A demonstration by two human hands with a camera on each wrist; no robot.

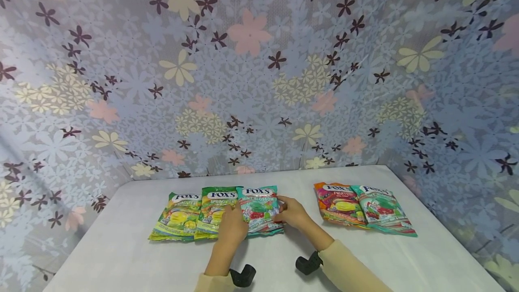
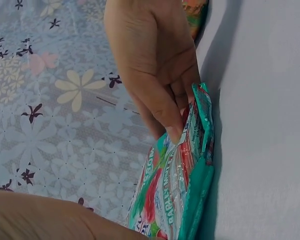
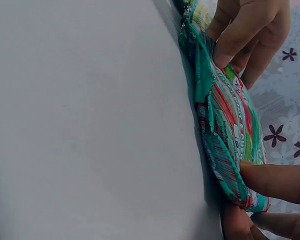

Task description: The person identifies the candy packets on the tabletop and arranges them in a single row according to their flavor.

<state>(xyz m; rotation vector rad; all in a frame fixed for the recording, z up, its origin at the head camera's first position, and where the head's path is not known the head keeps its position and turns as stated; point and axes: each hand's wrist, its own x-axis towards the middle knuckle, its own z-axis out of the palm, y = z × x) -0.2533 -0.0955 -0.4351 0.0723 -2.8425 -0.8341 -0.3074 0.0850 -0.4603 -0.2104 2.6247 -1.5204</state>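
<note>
A teal FOX'S Mint Blossom candy bag (image 1: pixel 259 213) lies face up on the white table, between my two hands. My left hand (image 1: pixel 234 226) holds its left edge, with the thumb on the front in the right wrist view. On the opposite edge, my right hand (image 1: pixel 293 213) pinches the bag, thumb (image 3: pixel 272 181) above and fingers (image 3: pixel 237 222) beneath. Directly left of it is a green FOX'S Spring Tea bag (image 1: pixel 208 220), partly covered by my left hand. Another Spring Tea bag (image 1: pixel 178 217) lies farther left, touching that one.
To the right, an orange FOX'S Fruits bag (image 1: pixel 339 204) is partly overlapped by a second teal FOX'S bag (image 1: pixel 385 211). The white table (image 1: pixel 121 256) backs onto a flowered cloth (image 1: pixel 251 80). A black wrist mount (image 1: pixel 243 276) sits at each sleeve.
</note>
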